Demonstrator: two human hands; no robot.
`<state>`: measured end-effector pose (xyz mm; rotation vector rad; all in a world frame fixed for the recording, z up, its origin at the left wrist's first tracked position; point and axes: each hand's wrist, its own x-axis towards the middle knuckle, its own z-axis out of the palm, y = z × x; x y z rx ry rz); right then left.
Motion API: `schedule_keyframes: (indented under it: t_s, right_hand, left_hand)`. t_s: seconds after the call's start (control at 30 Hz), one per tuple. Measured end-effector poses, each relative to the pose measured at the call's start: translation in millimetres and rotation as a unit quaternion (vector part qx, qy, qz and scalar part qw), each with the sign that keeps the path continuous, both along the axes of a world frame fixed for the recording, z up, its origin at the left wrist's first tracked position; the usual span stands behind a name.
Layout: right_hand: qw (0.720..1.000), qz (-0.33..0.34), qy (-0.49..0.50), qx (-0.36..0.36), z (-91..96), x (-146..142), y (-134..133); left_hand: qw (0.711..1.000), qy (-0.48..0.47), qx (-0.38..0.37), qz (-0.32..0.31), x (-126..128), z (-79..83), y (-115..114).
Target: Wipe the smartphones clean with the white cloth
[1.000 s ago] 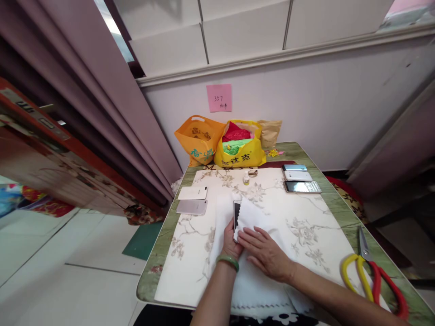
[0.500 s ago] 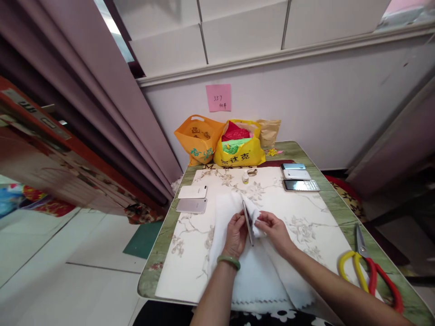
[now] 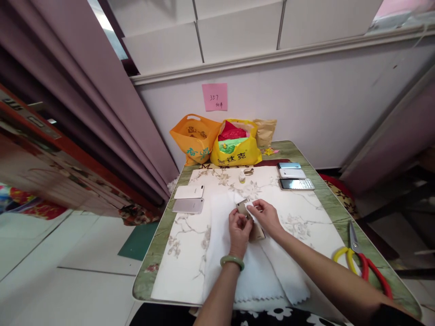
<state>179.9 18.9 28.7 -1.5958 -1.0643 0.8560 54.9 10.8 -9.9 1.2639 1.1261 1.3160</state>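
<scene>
My left hand (image 3: 239, 232), with a green bangle at its wrist, grips a gold smartphone (image 3: 258, 231) tilted above the white cloth (image 3: 222, 240). The phone's back faces up toward me. My right hand (image 3: 268, 216) pinches a folded bit of the cloth and presses it on the phone's top end. The rest of the cloth, zigzag-edged, lies spread under both hands. To the left lie a white phone (image 3: 188, 192) and a silver phone (image 3: 187, 206). At the right are a blue phone (image 3: 289, 166), a white phone (image 3: 292, 174) and a keypad phone (image 3: 296, 184).
Large scissors (image 3: 354, 242) with yellow and red handles lie at the table's right edge. A small bottle (image 3: 242, 177) stands beyond my hands. At the back stand an orange bag (image 3: 195, 140), a filled yellow bag (image 3: 238, 157) and a brown paper bag (image 3: 265, 131).
The phone has turned from edge-on to showing its gold back. My right hand has shifted, with the cloth, up to the phone's top end.
</scene>
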Motion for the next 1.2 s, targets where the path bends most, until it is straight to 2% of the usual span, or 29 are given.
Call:
schedule_keyframes:
  t_s: [0.1, 0.17, 0.27, 0.4, 0.5, 0.57, 0.77, 0.87, 0.97, 1.2]
  right_hand:
    - [0.999, -0.020, -0.040, -0.008, 4.3, -0.2, 21.5]
    - [0.999, -0.014, -0.046, -0.011, 4.0, -2.3, 22.4]
    - [0.998, 0.011, -0.068, -0.007, -1.5, -4.7, -0.9]
    - [0.993, 0.032, -0.110, 0.006, -11.0, -1.2, -49.5]
    - [0.990, 0.033, -0.135, 0.010, -14.0, 2.8, -62.9]
    - [0.989, 0.030, -0.146, 0.009, -12.6, 3.9, -52.4]
    - [0.992, 0.000, -0.125, 0.004, 4.8, -5.1, 18.8]
    - [0.993, -0.017, -0.113, 0.000, 10.3, -10.2, 31.2]
    - [0.990, -0.008, -0.138, -0.009, 8.4, -10.5, 17.4]
    - [0.976, 0.035, -0.215, -0.002, -5.4, -4.5, -48.6]
  left_hand:
    - [1.000, 0.002, 0.021, -0.007, 0.5, -3.0, 0.2]
    - [1.000, 0.003, 0.015, 0.011, 0.2, -3.1, 0.1]
    - [0.999, 0.012, -0.014, 0.037, -1.2, -1.3, 0.0]
    - [0.999, 0.000, -0.032, 0.027, -2.0, 0.2, 0.9]
    - [0.999, -0.012, -0.033, 0.029, -1.8, -0.4, 2.0]
    - [0.999, -0.028, -0.042, 0.017, -1.7, -0.7, 2.2]
    - [0.993, -0.089, -0.075, -0.015, -2.2, 1.6, 0.3]
    - [0.991, -0.104, -0.078, -0.012, -2.9, 2.9, -0.1]
    - [0.991, -0.113, -0.075, -0.002, -3.6, 2.5, 0.6]
    - [0.985, -0.140, -0.096, 0.017, -3.0, 1.6, 2.8]
